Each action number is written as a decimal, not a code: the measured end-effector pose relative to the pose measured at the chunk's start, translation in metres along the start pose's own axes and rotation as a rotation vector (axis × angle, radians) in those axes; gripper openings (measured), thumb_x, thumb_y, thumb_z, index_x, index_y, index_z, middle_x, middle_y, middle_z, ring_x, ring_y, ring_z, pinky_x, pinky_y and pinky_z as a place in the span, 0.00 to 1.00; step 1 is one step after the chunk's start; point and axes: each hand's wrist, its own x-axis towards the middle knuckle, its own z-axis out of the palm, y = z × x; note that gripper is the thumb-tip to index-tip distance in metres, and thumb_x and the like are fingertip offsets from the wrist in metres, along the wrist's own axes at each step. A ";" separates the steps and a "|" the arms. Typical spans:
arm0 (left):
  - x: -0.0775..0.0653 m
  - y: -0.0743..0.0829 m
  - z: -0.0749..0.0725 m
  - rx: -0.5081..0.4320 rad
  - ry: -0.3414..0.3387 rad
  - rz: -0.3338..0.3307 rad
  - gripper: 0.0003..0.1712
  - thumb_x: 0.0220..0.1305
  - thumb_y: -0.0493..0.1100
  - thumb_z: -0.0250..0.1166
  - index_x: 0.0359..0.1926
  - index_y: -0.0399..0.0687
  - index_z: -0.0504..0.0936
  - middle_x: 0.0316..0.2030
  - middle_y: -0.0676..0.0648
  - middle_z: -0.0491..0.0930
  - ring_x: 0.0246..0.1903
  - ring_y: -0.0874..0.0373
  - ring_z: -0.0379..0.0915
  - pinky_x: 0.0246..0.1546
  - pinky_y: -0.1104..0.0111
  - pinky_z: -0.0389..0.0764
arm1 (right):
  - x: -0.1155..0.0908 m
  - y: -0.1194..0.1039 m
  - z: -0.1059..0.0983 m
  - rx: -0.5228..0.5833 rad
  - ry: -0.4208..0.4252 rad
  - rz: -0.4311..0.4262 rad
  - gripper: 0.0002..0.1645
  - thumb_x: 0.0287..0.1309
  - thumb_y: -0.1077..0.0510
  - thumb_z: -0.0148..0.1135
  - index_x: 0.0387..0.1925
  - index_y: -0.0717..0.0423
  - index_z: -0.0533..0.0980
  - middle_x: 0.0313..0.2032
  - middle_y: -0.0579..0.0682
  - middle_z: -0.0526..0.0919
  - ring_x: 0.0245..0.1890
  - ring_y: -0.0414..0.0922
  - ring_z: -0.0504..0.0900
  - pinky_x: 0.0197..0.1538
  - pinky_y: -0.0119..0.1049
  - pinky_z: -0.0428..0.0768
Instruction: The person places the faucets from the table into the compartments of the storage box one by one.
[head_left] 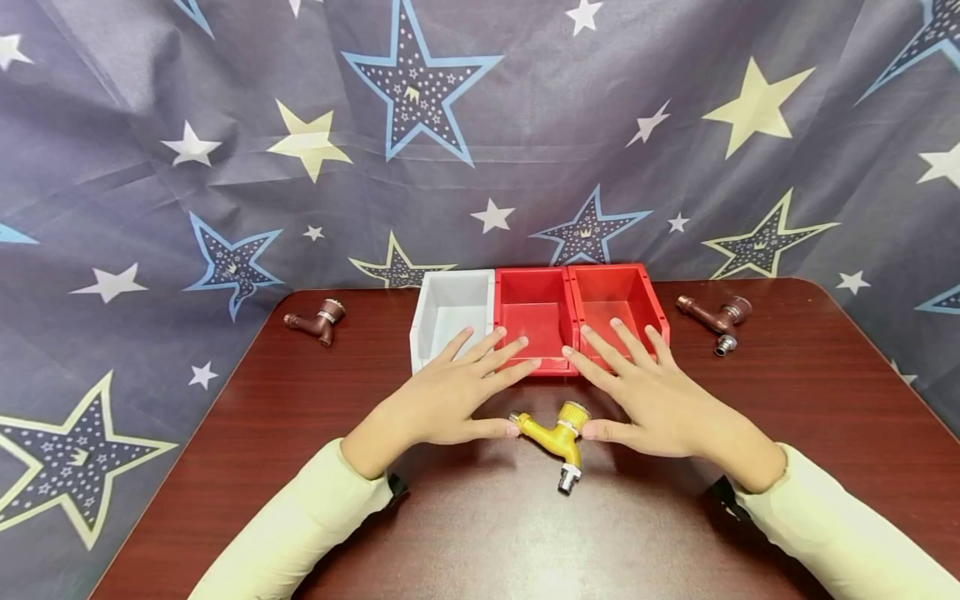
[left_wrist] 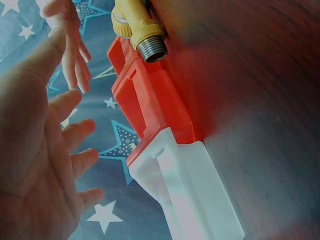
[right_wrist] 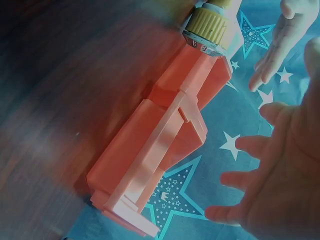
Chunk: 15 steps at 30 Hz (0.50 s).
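A yellow tap (head_left: 555, 435) with a ribbed round knob and a metal spout end lies on the table between my two hands. My left hand (head_left: 450, 392) is held palm down with spread, straight fingers, its thumb tip overlapping the tap's threaded end in the head view. On the other side, my right hand (head_left: 652, 392) is spread the same way, thumb tip close by the knob. Neither hand holds anything. Both wrist views show the fingers extended above table level, beside the tap. Beyond the fingertips stand a white bin (head_left: 454, 304) and two red bins, the middle one (head_left: 534, 321) and the right one (head_left: 622, 300).
A brown tap (head_left: 318, 322) lies at the table's back left, and another brown tap (head_left: 716, 319) at the back right. The bins stand side by side at the back edge of the table (head_left: 262, 467), against a star-patterned cloth (head_left: 465, 200).
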 end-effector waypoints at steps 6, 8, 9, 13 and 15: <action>0.002 0.000 -0.002 -0.017 0.001 -0.015 0.46 0.69 0.75 0.52 0.81 0.66 0.55 0.80 0.51 0.52 0.79 0.46 0.42 0.76 0.43 0.41 | 0.000 0.002 0.001 -0.020 0.035 -0.017 0.55 0.62 0.26 0.59 0.82 0.36 0.49 0.81 0.54 0.49 0.79 0.66 0.39 0.70 0.75 0.43; 0.002 -0.002 -0.002 -0.008 0.003 -0.020 0.45 0.69 0.75 0.51 0.81 0.65 0.56 0.79 0.50 0.54 0.79 0.46 0.44 0.76 0.42 0.43 | 0.001 0.003 0.001 -0.027 0.053 -0.030 0.54 0.62 0.26 0.60 0.82 0.37 0.51 0.80 0.55 0.52 0.78 0.65 0.42 0.69 0.75 0.46; 0.002 -0.002 -0.002 -0.001 0.008 -0.021 0.45 0.70 0.74 0.52 0.80 0.65 0.57 0.79 0.50 0.55 0.78 0.45 0.46 0.75 0.43 0.45 | 0.002 0.003 0.001 -0.031 0.063 -0.036 0.54 0.62 0.27 0.60 0.81 0.37 0.52 0.79 0.55 0.54 0.78 0.65 0.44 0.69 0.75 0.47; 0.004 -0.007 -0.002 0.055 0.041 -0.046 0.43 0.70 0.74 0.51 0.79 0.64 0.61 0.76 0.48 0.61 0.75 0.46 0.54 0.73 0.44 0.53 | 0.004 0.005 0.002 -0.040 0.107 -0.059 0.52 0.62 0.28 0.62 0.81 0.37 0.55 0.77 0.55 0.60 0.77 0.63 0.50 0.68 0.74 0.53; 0.004 -0.010 -0.002 0.067 0.071 -0.066 0.41 0.71 0.72 0.53 0.78 0.62 0.64 0.74 0.47 0.66 0.72 0.46 0.60 0.70 0.46 0.59 | 0.005 0.006 0.003 -0.052 0.123 -0.066 0.52 0.62 0.28 0.62 0.80 0.38 0.57 0.76 0.56 0.61 0.75 0.62 0.54 0.67 0.72 0.56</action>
